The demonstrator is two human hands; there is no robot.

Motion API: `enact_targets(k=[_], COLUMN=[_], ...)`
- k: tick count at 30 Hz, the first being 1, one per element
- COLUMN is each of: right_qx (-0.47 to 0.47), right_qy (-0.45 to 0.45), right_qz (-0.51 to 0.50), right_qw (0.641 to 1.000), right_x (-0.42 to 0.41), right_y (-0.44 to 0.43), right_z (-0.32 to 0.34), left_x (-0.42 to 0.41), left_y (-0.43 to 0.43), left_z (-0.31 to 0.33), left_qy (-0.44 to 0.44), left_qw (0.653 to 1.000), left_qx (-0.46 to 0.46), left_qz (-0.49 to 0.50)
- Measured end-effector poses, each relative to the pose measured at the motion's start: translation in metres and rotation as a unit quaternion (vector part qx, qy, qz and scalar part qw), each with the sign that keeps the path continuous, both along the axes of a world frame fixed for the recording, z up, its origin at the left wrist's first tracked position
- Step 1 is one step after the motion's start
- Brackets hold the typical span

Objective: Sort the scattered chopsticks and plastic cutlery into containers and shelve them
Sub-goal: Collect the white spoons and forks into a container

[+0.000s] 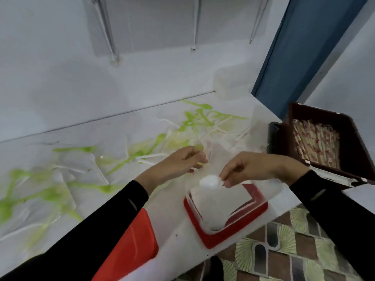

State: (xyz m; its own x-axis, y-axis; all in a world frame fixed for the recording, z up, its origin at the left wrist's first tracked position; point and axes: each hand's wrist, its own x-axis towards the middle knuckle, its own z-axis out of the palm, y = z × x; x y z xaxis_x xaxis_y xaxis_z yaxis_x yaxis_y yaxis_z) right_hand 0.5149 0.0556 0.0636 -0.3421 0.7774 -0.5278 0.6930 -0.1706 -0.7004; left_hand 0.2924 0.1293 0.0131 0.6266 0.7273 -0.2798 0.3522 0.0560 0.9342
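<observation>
We find the right hand (249,167) pinching a white spoon (211,182) just above the red-based container (229,234). The left hand (178,161) is curled, and we cannot tell whether it holds anything. Chopsticks (316,141) fill the brown tray (345,126). We judge sorting barely begun: cutlery (132,157) litters the counter (71,134), and shelving remains.

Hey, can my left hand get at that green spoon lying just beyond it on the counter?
Probably yes: the green spoon lies uncovered just beyond the left hand with nothing between, though whether its grip is free is unclear.
</observation>
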Motion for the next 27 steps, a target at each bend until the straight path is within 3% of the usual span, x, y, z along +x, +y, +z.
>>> enact_targets(k=[3, 7, 13, 27], right_qx=[-0.026, -0.012, 0.058, 0.226], right_qy=[-0.014, -0.034, -0.056, -0.126], right_qz=[0.098, 0.184, 0.331, 0.440], right_qw=[0.995, 0.982, 0.940, 0.860], right_x=[0.003, 0.001, 0.000, -0.014], right_y=[0.000, -0.006, -0.011, -0.004], right_z=[-0.022, -0.052, -0.070, -0.073], left_x=[0.011, 0.022, 0.028, 0.031], left_y=[-0.012, -0.026, -0.037, -0.038], left_z=[-0.020, -0.025, -0.026, -0.033], left_qy=[0.044, 0.047, 0.073, 0.083], left_qw=[0.999, 0.998, 0.983, 0.969], left_qx=[0.007, 0.005, 0.080, 0.093], left_qz=[-0.021, 0.050, 0.149, 0.215])
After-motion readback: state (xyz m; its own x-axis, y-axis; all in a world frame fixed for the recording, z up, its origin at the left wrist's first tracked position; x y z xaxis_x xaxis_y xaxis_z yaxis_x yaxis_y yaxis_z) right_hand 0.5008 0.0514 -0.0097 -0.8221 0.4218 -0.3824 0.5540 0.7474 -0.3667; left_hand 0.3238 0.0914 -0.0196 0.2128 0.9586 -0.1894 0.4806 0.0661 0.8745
